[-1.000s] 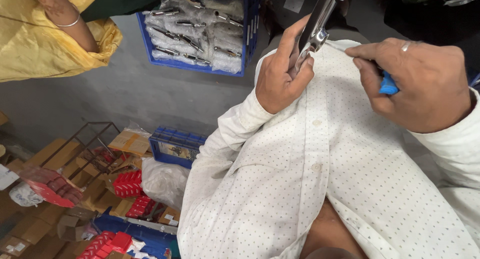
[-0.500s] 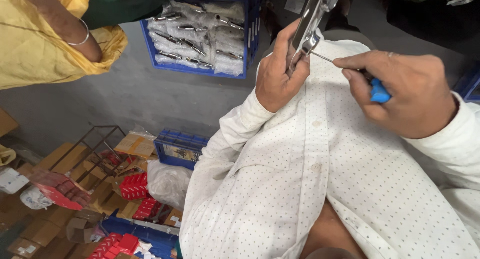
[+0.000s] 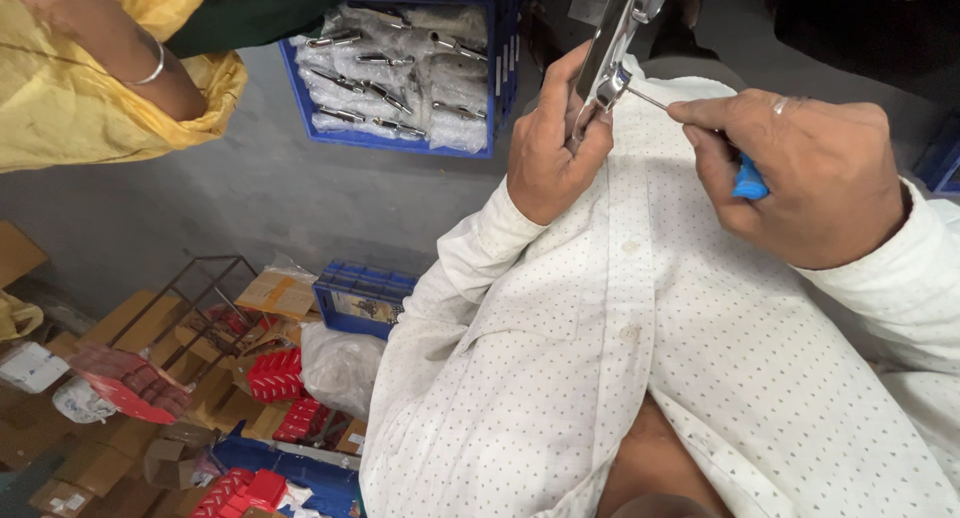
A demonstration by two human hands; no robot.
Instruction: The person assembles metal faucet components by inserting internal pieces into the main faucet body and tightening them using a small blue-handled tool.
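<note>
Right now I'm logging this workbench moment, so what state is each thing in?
Left hand: closed around the shiny metal tool part, held upright.
Right hand: gripping the blue-handled screwdriver, thin shaft touching the part.
Blue plastic crate: open, filled with bagged metal pieces.
Small blue tray: on the floor, open.
Red packets: stacked loosely.

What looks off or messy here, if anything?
Nothing damaged or spilled. The left hand grips the shiny chrome metal tool; the right hand works a blue-handled screwdriver against it. Only the red packets and cardboard boxes on the floor lie jumbled.
</note>
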